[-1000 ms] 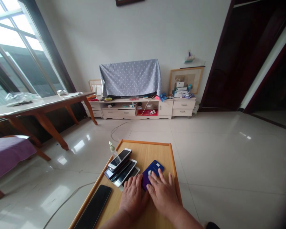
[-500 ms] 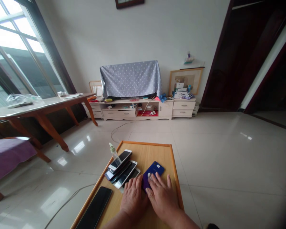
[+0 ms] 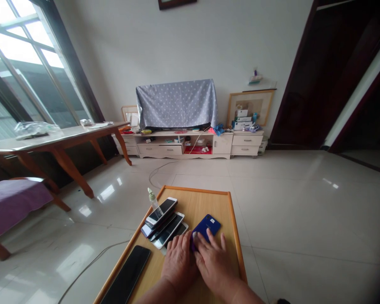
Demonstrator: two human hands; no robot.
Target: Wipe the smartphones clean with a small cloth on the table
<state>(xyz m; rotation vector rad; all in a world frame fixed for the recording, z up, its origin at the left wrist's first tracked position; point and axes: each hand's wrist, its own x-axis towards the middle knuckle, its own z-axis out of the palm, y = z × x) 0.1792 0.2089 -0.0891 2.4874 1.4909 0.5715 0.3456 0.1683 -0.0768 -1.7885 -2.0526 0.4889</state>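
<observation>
A blue smartphone (image 3: 211, 223) lies back up on the small wooden table, a white label near its top. My right hand (image 3: 213, 259) lies over its lower part, fingers partly spread, pressing a small white wad (image 3: 194, 235) against the back. My left hand (image 3: 179, 257) is at the phone's lower left edge, fingers close together and steadying it; its thumb is hidden. Just beyond my left hand is an untidy stack of smartphones (image 3: 164, 223), with a clear squeeze bottle with a pale green tip (image 3: 152, 198) behind it. A black smartphone (image 3: 128, 274) rests at the left.
The small table (image 3: 196, 198) has a raised orange rim. Past it, a low cabinet (image 3: 190, 145) stands against the wall, with a cloth-covered object (image 3: 177, 103) on top. A long table (image 3: 66, 137) and a purple-covered seat (image 3: 15, 202) are at left. A cable (image 3: 95, 261) crosses the floor.
My right fingers have slid the white wad a little left and down the phone's back, toward its left edge. My left hand stays at the phone's edge. The view has shifted slightly.
</observation>
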